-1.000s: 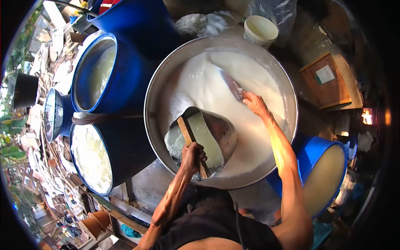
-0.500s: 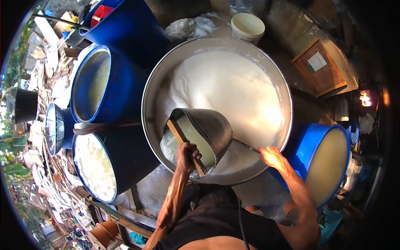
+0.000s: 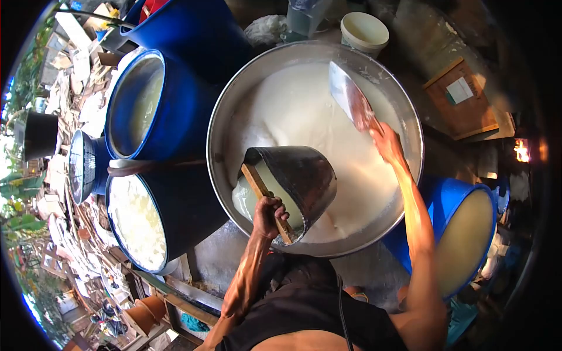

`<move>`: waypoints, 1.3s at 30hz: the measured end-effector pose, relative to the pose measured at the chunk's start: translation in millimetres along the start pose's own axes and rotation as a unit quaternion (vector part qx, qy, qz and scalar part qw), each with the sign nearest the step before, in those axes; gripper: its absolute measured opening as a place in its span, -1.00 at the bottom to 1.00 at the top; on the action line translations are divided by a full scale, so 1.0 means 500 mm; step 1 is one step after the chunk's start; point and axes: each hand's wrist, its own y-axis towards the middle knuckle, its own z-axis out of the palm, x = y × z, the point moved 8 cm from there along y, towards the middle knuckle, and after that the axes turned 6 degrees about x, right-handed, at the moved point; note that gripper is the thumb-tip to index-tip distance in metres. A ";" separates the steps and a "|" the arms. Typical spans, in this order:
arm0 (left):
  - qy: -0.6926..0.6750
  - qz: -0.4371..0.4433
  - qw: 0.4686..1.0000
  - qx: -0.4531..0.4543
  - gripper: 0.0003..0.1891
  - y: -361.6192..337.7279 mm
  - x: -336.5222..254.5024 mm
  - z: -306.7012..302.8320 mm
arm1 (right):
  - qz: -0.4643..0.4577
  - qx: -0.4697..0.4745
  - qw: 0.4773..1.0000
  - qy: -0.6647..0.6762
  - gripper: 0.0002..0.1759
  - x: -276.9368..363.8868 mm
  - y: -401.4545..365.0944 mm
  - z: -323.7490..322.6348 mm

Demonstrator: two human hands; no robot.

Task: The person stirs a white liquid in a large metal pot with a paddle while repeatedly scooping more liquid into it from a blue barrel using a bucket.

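Observation:
My left hand [image 3: 269,216] is closed around a wooden bar handle [image 3: 253,179] that spans the mouth of a dark metal bucket [image 3: 316,181]. The bucket lies tilted in the near left part of a wide metal vat [image 3: 419,137], its mouth facing left, with pale cloudy liquid [image 3: 278,181] at the opening. Milky white liquid [image 3: 293,99] fills the vat. In my right hand [image 3: 386,142] is the handle end of a broad flat paddle [image 3: 350,93], whose shiny wet blade points to the far side, over the vat's right half. Fingers hide the paddle's grip.
Blue barrels [image 3: 193,111] stand at the left, one holding white lumpy curds [image 3: 134,225]. Another blue barrel [image 3: 421,216] with yellowish liquid is at the right. Behind the vat sits a white bucket [image 3: 364,32]. A small fire [image 3: 521,150] burns at far right.
My right hand has moved away from me, bringing the paddle blade from behind the bucket into view over the vat's far right. My left hand still grips the bucket. The view has shifted slightly.

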 end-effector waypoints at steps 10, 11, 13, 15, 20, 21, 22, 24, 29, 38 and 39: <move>-0.002 0.011 1.000 -0.009 -0.88 0.004 0.004 -0.022 | -0.121 0.168 0.973 -0.102 -0.66 -0.122 0.151 0.216; -0.012 0.009 1.000 0.011 -0.90 0.009 0.005 -0.022 | -0.147 0.153 0.950 -0.228 -0.68 -0.103 0.101 0.221; 0.020 0.022 0.999 0.018 -0.90 0.007 0.000 -0.012 | -0.146 0.155 0.947 -0.241 -0.72 -0.100 -0.013 0.211; 0.027 0.029 0.999 -0.003 -0.89 0.001 -0.002 -0.010 | -0.115 0.165 0.945 -0.256 -0.71 -0.110 -0.123 0.204; 0.031 0.030 0.999 0.006 -0.88 0.003 -0.005 0.001 | -0.222 0.088 0.904 -0.355 -0.70 -0.218 -0.364 0.194; 0.032 0.033 0.999 0.008 -0.88 0.004 -0.006 0.002 | -0.257 0.056 0.880 -0.395 -0.70 -0.248 -0.414 0.183; 0.034 0.037 0.999 0.007 -0.88 0.005 -0.008 0.003 | -0.289 0.019 0.853 -0.434 -0.69 -0.270 -0.465 0.170; 0.035 0.046 0.998 0.001 -0.88 -0.001 -0.011 0.004 | -0.193 0.135 0.855 -0.462 -0.69 -0.246 -0.465 0.138; 0.054 0.061 0.996 -0.044 -0.88 -0.008 -0.019 -0.004 | -0.008 0.234 0.969 -0.078 -0.74 -0.042 -0.440 -0.103; 0.061 0.075 0.991 -0.096 -0.83 -0.021 -0.028 -0.012 | 0.010 -0.033 0.997 -0.071 -0.77 -0.163 -0.028 -0.069; 0.052 0.056 0.991 -0.112 -0.80 -0.025 -0.026 -0.012 | -0.032 -0.017 0.999 0.017 -0.77 -0.149 0.024 -0.046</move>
